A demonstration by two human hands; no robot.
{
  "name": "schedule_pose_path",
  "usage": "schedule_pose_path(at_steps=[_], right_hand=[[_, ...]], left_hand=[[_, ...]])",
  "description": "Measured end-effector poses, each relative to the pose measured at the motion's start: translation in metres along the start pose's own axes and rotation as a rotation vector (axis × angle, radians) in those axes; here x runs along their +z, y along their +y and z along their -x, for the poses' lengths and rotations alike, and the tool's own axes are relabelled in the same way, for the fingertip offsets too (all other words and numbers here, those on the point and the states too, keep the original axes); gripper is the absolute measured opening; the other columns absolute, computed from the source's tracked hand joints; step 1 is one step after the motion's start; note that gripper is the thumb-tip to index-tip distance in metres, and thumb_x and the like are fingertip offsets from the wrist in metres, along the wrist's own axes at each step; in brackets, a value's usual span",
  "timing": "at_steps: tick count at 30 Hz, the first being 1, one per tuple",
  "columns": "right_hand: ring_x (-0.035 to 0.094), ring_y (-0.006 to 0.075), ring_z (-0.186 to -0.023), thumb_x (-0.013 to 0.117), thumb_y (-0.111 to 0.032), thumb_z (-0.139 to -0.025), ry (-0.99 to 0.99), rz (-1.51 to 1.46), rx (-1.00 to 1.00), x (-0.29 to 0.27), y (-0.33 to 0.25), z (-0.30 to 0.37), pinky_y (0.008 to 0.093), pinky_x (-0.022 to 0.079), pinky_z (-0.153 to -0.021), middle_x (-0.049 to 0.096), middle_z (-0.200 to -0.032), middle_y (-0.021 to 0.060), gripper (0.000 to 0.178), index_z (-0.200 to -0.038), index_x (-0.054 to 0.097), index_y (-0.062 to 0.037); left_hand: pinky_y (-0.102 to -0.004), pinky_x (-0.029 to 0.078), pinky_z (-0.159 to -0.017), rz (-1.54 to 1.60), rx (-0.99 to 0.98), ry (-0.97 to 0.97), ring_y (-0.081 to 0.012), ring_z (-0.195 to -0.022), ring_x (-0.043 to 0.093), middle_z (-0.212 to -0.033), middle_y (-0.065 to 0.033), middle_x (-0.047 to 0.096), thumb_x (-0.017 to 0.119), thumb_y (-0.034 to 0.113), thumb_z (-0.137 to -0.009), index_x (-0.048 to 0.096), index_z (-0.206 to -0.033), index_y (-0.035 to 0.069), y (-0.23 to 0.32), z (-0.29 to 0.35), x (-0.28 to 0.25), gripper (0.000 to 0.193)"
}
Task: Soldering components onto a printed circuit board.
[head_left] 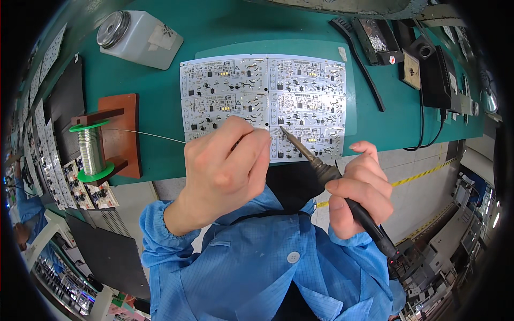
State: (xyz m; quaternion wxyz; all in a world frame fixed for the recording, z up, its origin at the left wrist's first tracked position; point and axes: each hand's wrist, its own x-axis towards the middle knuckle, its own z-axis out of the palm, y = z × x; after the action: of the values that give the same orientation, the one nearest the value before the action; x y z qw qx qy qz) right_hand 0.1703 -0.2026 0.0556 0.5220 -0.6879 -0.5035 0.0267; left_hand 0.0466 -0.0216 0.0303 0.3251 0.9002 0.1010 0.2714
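A white panel of circuit boards (306, 75), joined in a grid and dotted with small components, lies on the green work mat (160, 101). Over its lower left part, my left hand (222, 168) is closed, pinching solder wire (155, 135). The wire runs left to a spool (92, 152) with green flanges on a reddish-brown stand (122, 140). My right hand (364, 192) wraps round the black handle of a soldering iron (327, 172). Its tip points up and left, at the panel near my left fingertips; whether it touches is unclear. My left hand hides part of the lower boards.
A whitish bottle (143, 41) with a metal lid lies at the back left. A black brush (361, 64) rests right of the panel, near a dark tray (376, 41), a sponge holder (410, 70) and a black box (440, 80) with cables. More boards (49, 155) stand at left.
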Motion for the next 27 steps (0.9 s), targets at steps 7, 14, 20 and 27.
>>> schedule_pose_path(at_steps=[7, 14, 20, 27], right_hand=[[0.044, 0.0176, -0.049, 0.066, -0.012, -0.068, 0.015, 0.006, -0.014, -0.004, 0.002, -0.001, 0.0444, 0.045, -0.078, 0.051, -0.054, 0.0028, 0.011, -0.075, 0.068, -0.0044], [0.044, 0.0173, -0.048, 0.066, -0.016, -0.069, 0.089, 0.03, -0.015, -0.012, 0.007, -0.005, 0.0459, 0.045, -0.079, 0.05, -0.053, 0.0045, 0.015, -0.074, 0.066, -0.0015], [0.045, 0.0175, -0.049, 0.066, -0.015, -0.07, 0.088, 0.035, -0.02, -0.012, 0.01, -0.009, 0.0461, 0.045, -0.08, 0.052, -0.055, 0.0047, 0.015, -0.075, 0.066, -0.0018], [0.047, 0.0186, -0.052, 0.066, -0.009, -0.064, 0.029, 0.069, 0.002, -0.008, 0.01, -0.021, 0.0455, 0.046, -0.082, 0.053, -0.058, 0.0039, 0.014, -0.076, 0.067, -0.0041]], left_hand=[[-0.0291, 0.042, -0.043, 0.017, 0.007, 0.06, -0.0193, -0.052, 0.057, -0.072, -0.0059, 0.056, 0.071, -0.005, -0.066, 0.065, -0.078, 0.003, -0.003, -0.007, -0.006, 0.016], [-0.0294, 0.042, -0.044, 0.006, 0.039, 0.032, -0.0197, -0.053, 0.058, -0.074, -0.005, 0.058, 0.073, -0.003, -0.068, 0.067, -0.078, 0.004, -0.009, -0.02, -0.016, 0.014], [-0.0268, 0.043, -0.047, 0.014, 0.021, -0.041, -0.0177, -0.057, 0.059, -0.072, -0.0073, 0.06, 0.073, -0.005, -0.07, 0.069, -0.081, 0.001, -0.011, -0.027, -0.014, 0.014], [-0.0308, 0.044, -0.045, -0.025, 0.07, -0.02, -0.0209, -0.055, 0.058, -0.074, -0.0036, 0.056, 0.071, 0.001, -0.072, 0.067, -0.081, 0.007, -0.02, -0.039, -0.007, 0.012]])
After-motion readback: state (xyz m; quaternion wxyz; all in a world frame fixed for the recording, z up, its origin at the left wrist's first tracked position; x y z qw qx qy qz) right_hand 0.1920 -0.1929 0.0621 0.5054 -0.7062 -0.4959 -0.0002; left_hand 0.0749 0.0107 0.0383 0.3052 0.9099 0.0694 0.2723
